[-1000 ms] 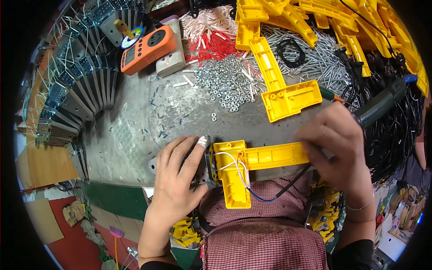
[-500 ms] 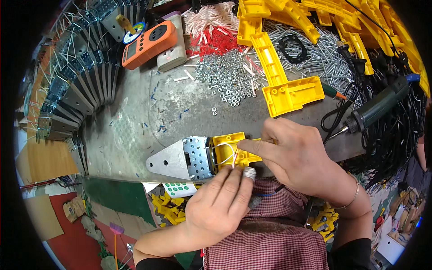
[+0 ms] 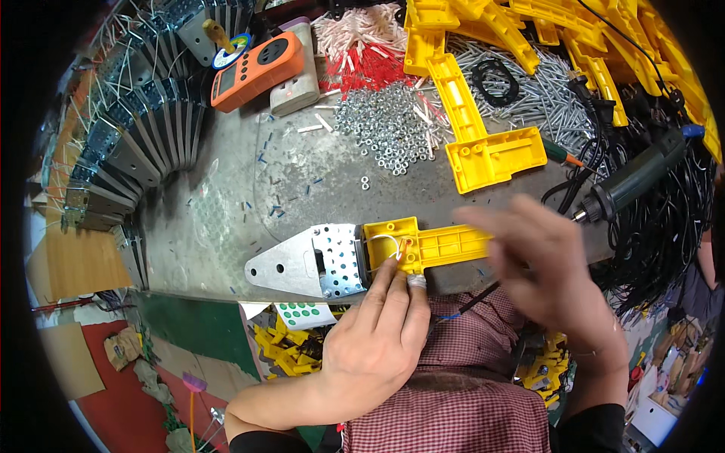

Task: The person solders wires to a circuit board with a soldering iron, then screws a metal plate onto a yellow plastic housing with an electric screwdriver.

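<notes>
Yellow handle shell [image 3: 455, 246], centre of frame, adjoins a tapered metal body [image 3: 298, 264] at its left; judged light, stiff and smooth, probably heavier toward the metal, best held by its side walls, clear of the soft, easily tugged white wires [image 3: 393, 239]. Left hand [image 3: 375, 343], lower centre: fingertips together on the wires, thumb hidden, grip undetermined; right hand [image 3: 550, 268], right of centre: blurred, open or closed unreadable. Outward: electric screwdriver [image 3: 636, 180] at right, loose nuts [image 3: 384, 127] upper centre.
</notes>
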Action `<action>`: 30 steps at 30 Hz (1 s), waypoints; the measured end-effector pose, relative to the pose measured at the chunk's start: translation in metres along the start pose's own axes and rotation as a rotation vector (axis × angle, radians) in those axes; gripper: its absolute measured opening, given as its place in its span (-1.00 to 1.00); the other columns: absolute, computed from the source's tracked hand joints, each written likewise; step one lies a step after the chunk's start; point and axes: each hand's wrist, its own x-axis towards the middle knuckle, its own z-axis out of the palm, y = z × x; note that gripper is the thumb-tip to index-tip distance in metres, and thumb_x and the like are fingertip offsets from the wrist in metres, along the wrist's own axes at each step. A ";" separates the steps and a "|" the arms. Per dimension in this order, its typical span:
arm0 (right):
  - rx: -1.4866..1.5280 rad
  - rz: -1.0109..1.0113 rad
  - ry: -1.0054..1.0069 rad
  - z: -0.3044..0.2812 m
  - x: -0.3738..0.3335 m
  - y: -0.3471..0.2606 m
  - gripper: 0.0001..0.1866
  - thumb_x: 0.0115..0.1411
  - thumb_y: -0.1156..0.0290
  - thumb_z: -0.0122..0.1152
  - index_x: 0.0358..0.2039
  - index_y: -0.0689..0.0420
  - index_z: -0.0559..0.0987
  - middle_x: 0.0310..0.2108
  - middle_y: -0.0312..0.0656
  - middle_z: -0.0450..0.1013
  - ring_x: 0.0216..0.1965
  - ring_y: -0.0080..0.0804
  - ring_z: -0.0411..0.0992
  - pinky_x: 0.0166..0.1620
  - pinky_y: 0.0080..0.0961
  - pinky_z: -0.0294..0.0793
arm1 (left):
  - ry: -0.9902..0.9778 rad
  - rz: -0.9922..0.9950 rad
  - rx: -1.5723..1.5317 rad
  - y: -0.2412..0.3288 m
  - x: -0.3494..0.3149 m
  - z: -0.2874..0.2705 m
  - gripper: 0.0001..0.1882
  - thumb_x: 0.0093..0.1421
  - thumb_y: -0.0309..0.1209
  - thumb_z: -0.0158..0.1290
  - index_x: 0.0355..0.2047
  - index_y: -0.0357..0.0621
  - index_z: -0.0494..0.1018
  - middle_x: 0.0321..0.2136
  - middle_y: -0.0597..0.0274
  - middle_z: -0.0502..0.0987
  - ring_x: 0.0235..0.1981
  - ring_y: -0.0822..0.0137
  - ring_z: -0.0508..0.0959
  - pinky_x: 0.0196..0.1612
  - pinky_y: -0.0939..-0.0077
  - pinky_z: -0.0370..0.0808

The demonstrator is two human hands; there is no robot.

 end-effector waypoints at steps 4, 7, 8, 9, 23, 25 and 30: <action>-0.317 0.094 0.333 -0.039 -0.036 0.029 -0.72 0.09 0.67 0.08 -0.17 0.22 0.56 -0.43 -0.17 0.40 -0.39 -0.35 0.40 -0.28 -0.49 0.39 | -0.029 0.043 -0.017 -0.002 0.002 0.000 -0.67 0.05 -0.44 0.02 -0.17 -0.36 0.46 -0.22 -0.09 0.50 -0.04 0.02 0.55 -0.22 0.50 0.57; -0.360 0.285 0.479 -0.056 -0.045 0.038 -0.78 0.08 0.65 0.12 -0.23 0.26 0.56 -0.44 -0.11 0.44 -0.36 -0.30 0.42 -0.23 -0.50 0.41 | -0.072 0.050 -0.044 -0.002 0.004 -0.004 -0.53 -0.10 -0.43 0.14 -0.13 -0.37 0.44 -0.16 -0.12 0.48 -0.01 0.00 0.53 -0.20 0.45 0.58; -0.374 0.289 0.490 -0.056 -0.044 0.040 -0.78 0.08 0.65 0.12 -0.23 0.26 0.56 -0.44 -0.11 0.44 -0.36 -0.30 0.42 -0.23 -0.50 0.41 | -0.110 0.028 -0.067 -0.003 0.004 -0.006 -0.39 -0.23 -0.43 0.25 -0.09 -0.39 0.42 -0.11 -0.15 0.46 0.03 -0.03 0.51 -0.17 0.39 0.57; -0.394 0.241 0.460 -0.056 -0.043 0.041 -0.80 0.07 0.65 0.13 -0.25 0.26 0.56 -0.42 -0.10 0.45 -0.36 -0.27 0.44 -0.23 -0.48 0.42 | -0.132 0.007 -0.057 -0.001 0.003 -0.007 -0.39 -0.21 -0.44 0.25 -0.07 -0.40 0.40 -0.10 -0.16 0.46 0.03 -0.04 0.50 -0.17 0.37 0.58; -0.179 -0.129 -0.122 0.035 0.001 -0.003 -0.69 0.03 0.44 0.16 -0.15 0.04 0.60 -0.39 -0.22 0.37 -0.32 -0.28 0.42 -0.38 -0.37 0.47 | 0.021 0.086 -0.005 -0.005 -0.002 0.003 -0.65 0.02 -0.42 0.03 -0.17 -0.34 0.43 -0.21 -0.07 0.48 -0.05 0.03 0.55 -0.29 0.53 0.59; -0.163 -0.129 -0.119 0.037 0.003 -0.001 -0.70 0.03 0.46 0.14 -0.17 0.04 0.60 -0.39 -0.22 0.36 -0.33 -0.28 0.42 -0.39 -0.37 0.46 | 0.013 0.085 0.002 -0.006 -0.003 0.002 -0.66 0.02 -0.42 0.03 -0.18 -0.34 0.43 -0.22 -0.07 0.48 -0.05 0.03 0.56 -0.30 0.53 0.59; -0.132 -0.121 -0.172 0.028 0.001 -0.002 -0.69 0.02 0.49 0.13 -0.17 0.05 0.60 -0.39 -0.22 0.37 -0.33 -0.27 0.42 -0.39 -0.35 0.45 | -0.005 0.115 0.000 -0.007 -0.001 0.003 -0.66 0.03 -0.42 0.00 -0.18 -0.34 0.43 -0.24 -0.07 0.48 -0.06 0.01 0.56 -0.34 0.55 0.59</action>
